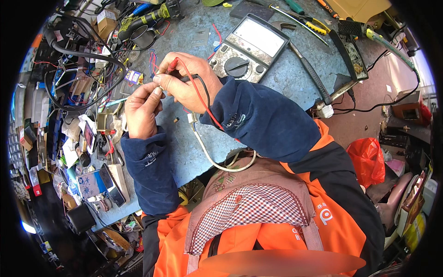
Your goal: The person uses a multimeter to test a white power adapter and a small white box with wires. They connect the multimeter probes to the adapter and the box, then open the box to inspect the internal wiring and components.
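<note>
My right hand is closed round two meter test probes, a red probe and a black probe. Their red and black leads curve back over my right sleeve. Fingertip to fingertip with it, my left hand pinches a tiny piece that is too small to name. The probe tips are hidden among my fingers. Just beyond my right wrist, an analog multimeter with a white dial face and black knob lies on the blue worktable. A small purple and yellow package is near my left hand.
A hammer, yellow-handled pliers and a screwdriver lie at the right back. A white cable loops at the near table edge. Black cables and crowded parts fill the left. A red plastic bag is at the right.
</note>
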The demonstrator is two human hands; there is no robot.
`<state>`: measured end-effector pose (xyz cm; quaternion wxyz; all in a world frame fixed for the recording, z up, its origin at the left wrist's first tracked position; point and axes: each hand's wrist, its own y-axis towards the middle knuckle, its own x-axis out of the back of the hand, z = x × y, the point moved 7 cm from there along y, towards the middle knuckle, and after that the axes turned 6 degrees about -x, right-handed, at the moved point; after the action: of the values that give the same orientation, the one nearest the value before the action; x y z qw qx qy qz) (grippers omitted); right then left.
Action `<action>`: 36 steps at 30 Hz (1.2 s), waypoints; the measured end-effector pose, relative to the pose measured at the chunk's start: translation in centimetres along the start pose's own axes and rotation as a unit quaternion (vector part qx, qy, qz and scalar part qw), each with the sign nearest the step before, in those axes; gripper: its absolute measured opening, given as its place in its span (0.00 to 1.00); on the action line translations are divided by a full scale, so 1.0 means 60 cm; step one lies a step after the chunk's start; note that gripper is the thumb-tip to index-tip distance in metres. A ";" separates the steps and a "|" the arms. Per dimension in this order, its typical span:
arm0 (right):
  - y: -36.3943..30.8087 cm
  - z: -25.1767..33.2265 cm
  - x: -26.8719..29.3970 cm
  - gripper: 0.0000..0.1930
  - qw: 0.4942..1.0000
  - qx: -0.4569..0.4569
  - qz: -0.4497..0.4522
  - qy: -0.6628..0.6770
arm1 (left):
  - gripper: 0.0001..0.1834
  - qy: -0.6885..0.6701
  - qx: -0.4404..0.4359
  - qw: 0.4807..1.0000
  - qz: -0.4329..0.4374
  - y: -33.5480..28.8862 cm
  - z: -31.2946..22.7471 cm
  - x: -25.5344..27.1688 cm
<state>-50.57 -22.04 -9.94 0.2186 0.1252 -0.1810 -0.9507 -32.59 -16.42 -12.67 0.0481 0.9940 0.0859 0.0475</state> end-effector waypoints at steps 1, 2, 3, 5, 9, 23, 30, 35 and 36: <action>0.000 0.001 0.000 0.08 1.000 -0.003 0.002 -0.003 | 0.08 0.000 -0.001 1.000 0.000 0.000 0.000 0.001; -0.001 0.002 0.000 0.08 1.000 -0.006 0.003 -0.005 | 0.08 0.000 -0.002 1.000 0.000 0.000 0.001 0.001; -0.001 0.003 0.001 0.08 1.000 -0.008 0.003 -0.006 | 0.08 -0.001 -0.002 1.000 0.001 0.000 0.000 0.000; -0.001 0.003 0.003 0.08 1.000 -0.014 0.003 -0.008 | 0.08 -0.004 -0.002 1.000 0.001 0.001 0.000 -0.001; -0.001 0.004 0.002 0.08 1.000 -0.003 -0.001 -0.003 | 0.08 -0.006 0.000 1.000 0.003 -0.001 0.000 0.000; -0.010 0.026 0.013 0.06 0.994 -0.058 -0.033 0.085 | 0.09 0.011 0.031 0.999 -0.021 0.001 0.005 0.000; -0.006 0.020 0.026 0.09 0.990 -0.077 -0.058 0.100 | 0.09 -0.012 0.028 0.999 -0.021 0.002 0.000 -0.005; -0.004 0.021 0.031 0.08 0.990 -0.056 -0.074 0.108 | 0.11 -0.015 0.031 0.999 -0.017 0.002 -0.003 0.000; -0.006 0.023 0.033 0.08 0.990 -0.055 -0.084 0.097 | 0.11 -0.012 0.029 0.999 -0.017 0.000 -0.006 -0.002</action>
<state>-52.85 -22.25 -9.11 0.1612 0.2194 -0.0951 -0.9575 -32.72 -16.40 -12.32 0.0214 0.9939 0.1032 0.0328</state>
